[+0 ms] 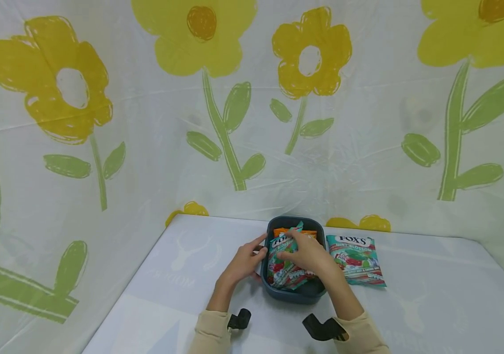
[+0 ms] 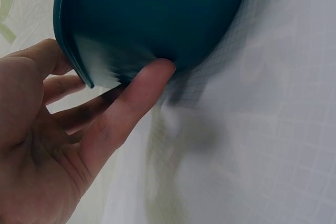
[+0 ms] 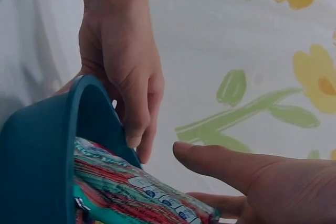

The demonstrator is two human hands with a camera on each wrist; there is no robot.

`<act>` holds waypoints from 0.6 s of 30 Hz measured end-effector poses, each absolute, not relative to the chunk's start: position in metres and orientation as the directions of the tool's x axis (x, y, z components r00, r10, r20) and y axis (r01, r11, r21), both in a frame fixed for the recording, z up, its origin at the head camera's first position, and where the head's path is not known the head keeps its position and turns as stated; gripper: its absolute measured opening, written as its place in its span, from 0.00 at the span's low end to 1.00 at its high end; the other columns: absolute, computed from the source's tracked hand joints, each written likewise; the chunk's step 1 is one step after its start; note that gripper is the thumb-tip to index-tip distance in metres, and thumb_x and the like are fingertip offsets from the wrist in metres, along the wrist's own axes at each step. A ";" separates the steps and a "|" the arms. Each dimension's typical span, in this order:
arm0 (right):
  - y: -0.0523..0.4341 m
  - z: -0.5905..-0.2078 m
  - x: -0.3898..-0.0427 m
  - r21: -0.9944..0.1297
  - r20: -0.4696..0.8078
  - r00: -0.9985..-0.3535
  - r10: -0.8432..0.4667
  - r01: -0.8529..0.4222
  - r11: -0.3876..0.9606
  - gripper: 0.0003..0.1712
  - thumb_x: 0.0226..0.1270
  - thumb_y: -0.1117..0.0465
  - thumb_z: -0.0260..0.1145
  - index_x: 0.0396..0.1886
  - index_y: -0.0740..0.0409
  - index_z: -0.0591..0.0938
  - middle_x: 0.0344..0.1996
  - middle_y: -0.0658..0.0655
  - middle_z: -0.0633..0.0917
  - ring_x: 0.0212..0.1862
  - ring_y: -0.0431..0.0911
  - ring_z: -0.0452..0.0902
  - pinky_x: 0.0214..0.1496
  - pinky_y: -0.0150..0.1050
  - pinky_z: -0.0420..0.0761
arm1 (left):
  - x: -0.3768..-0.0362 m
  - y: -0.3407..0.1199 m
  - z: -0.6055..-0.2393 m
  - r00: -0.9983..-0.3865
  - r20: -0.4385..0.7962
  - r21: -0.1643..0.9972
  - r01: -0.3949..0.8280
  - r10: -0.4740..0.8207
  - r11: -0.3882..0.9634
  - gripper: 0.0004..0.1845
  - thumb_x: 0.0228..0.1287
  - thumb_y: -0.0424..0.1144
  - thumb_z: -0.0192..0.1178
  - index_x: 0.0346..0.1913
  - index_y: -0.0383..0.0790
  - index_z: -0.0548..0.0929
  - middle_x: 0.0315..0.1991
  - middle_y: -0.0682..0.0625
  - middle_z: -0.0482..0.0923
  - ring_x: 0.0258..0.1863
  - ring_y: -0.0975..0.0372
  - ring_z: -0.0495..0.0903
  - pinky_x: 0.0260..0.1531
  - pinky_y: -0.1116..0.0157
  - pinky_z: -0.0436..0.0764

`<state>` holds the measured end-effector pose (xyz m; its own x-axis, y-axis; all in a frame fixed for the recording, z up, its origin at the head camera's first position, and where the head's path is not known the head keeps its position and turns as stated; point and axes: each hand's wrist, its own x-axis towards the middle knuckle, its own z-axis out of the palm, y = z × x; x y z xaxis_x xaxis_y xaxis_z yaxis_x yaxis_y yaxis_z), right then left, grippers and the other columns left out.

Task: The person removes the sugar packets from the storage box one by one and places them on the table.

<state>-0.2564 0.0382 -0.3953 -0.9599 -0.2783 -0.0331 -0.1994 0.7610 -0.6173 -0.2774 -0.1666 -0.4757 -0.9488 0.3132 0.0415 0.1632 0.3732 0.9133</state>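
Observation:
A dark teal bin [image 1: 293, 294] stands on the white table, filled with candy packets. My left hand [image 1: 252, 253] grips its left rim; in the left wrist view the left hand [image 2: 121, 90] has its thumb against the bin's outer wall [image 2: 157, 19] and fingers over the rim. My right hand [image 1: 298, 248] lies over the bin and pinches a green-and-red candy packet [image 1: 284, 273] that sticks up out of it. In the right wrist view the right hand [image 3: 197, 179] has its thumb above that packet [image 3: 136, 187] and a finger beneath, beside the bin's rim [image 3: 79, 103] and my left hand [image 3: 126, 77].
Another Fox's candy packet [image 1: 357, 259] lies flat on the table [image 1: 433, 305] just right of the bin. An orange packet [image 1: 284, 231] shows at the bin's far end. A flower-printed cloth [image 1: 234, 123] hangs close behind and to both sides.

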 end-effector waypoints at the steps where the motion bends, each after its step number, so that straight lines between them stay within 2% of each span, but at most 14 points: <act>1: 0.039 -0.397 -0.257 -0.630 -0.022 -0.960 -0.279 -0.203 0.750 0.36 0.61 0.50 0.71 0.67 0.57 0.73 0.64 0.66 0.77 0.61 0.62 0.75 0.60 0.64 0.77 | -0.277 -0.167 -0.476 -0.949 0.042 0.913 0.163 0.312 0.374 0.28 0.76 0.41 0.49 0.76 0.46 0.61 0.60 0.33 0.75 0.54 0.45 0.80 0.19 0.59 0.87; 5: 0.044 -0.406 -0.260 -0.679 0.004 -0.964 -0.267 -0.198 0.707 0.35 0.61 0.48 0.71 0.66 0.53 0.74 0.63 0.65 0.78 0.58 0.59 0.78 0.58 0.62 0.79 | -0.276 -0.166 -0.473 -0.951 0.041 0.913 0.160 0.308 0.375 0.28 0.76 0.41 0.49 0.76 0.45 0.60 0.60 0.32 0.75 0.55 0.44 0.80 0.20 0.55 0.87; 11: 0.053 -0.423 -0.265 -0.748 0.052 -0.972 -0.229 -0.190 0.636 0.34 0.62 0.40 0.68 0.65 0.48 0.76 0.63 0.60 0.78 0.58 0.56 0.77 0.59 0.61 0.79 | -0.279 -0.166 -0.478 -0.952 0.032 0.911 0.153 0.304 0.383 0.28 0.76 0.42 0.49 0.76 0.46 0.60 0.60 0.34 0.76 0.55 0.46 0.80 0.20 0.59 0.87; 18: 0.062 -0.438 -0.267 -0.844 0.112 -0.962 -0.249 -0.225 0.488 0.31 0.63 0.43 0.68 0.63 0.48 0.78 0.60 0.56 0.81 0.57 0.52 0.78 0.57 0.51 0.83 | -0.280 -0.166 -0.479 -0.953 0.035 0.910 0.155 0.301 0.385 0.28 0.76 0.43 0.49 0.76 0.47 0.61 0.60 0.35 0.76 0.54 0.47 0.80 0.19 0.60 0.87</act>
<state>-0.2672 0.0622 -0.4381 -0.9619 -0.2493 0.1122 -0.2248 0.4878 -0.8435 -0.2798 -0.1658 -0.4787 -0.9531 0.3007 0.0347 0.1548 0.3855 0.9096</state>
